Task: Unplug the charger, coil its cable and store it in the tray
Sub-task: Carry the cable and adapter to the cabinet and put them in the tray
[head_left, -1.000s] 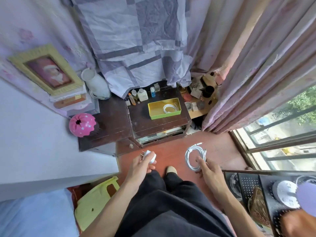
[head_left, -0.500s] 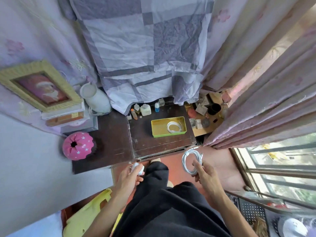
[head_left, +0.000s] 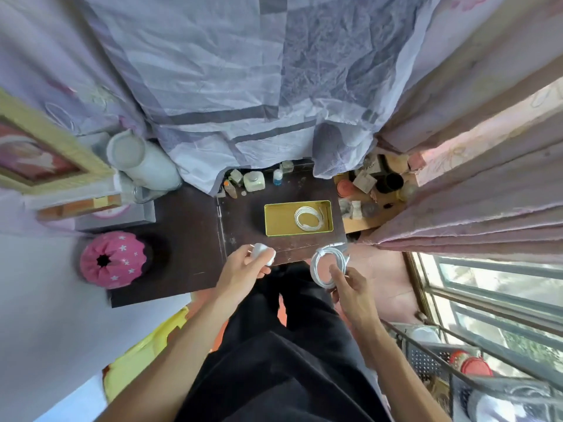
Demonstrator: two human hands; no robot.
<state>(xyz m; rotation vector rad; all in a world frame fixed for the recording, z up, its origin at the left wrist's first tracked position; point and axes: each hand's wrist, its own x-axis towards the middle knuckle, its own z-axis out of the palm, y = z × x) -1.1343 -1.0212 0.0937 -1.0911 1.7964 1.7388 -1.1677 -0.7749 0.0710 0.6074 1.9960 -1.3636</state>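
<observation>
Left hand [head_left: 243,269] fingers grip the charger [head_left: 264,253]; right hand [head_left: 350,287] fingers pinch the coil [head_left: 329,263], keeping loops together for the tray [head_left: 278,219].

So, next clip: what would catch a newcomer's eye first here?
Probably the yellow rectangular tray on the dark wooden table, a coiled white cable already inside. Just below, the left hand holds a white charger plug and the right hand a second white cable coil.
</observation>
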